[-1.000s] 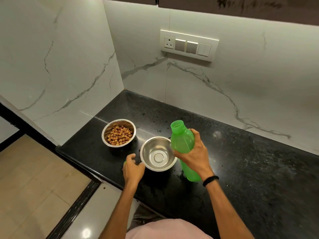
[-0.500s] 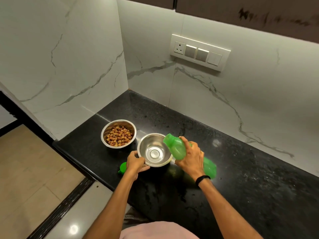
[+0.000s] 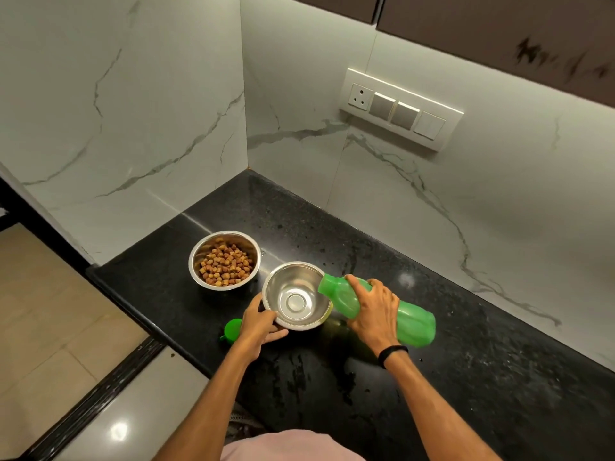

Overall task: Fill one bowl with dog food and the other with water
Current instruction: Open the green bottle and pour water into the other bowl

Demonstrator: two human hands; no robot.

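With kibble already in the far steel bowl [image 3: 224, 259], the right hand [image 3: 374, 309] grips the tilted green bottle [image 3: 376, 309], mouth over the empty bowl [image 3: 294, 296] steadied by the left hand [image 3: 258, 327] on the tabletop [image 3: 466, 377]; next likely calls for tipping further.

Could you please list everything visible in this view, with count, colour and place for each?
Bowl with dog food: one, steel holding brown kibble, on the counter near the left wall.
Empty bowl: one, steel, on the counter in front and to the right of the food bowl.
Bottle: one, green, uncapped, tipped on its side with its mouth at the empty bowl's rim.
Bottle cap: one, green, on the counter near its front edge.
Counter: one, black speckled, in the corner.
Switch panel: one, white with grey switches, on the back wall.
Wristband: one, black, on the right wrist.
Left hand: one, holding the empty bowl's near rim.
Right hand: one, gripping the bottle.
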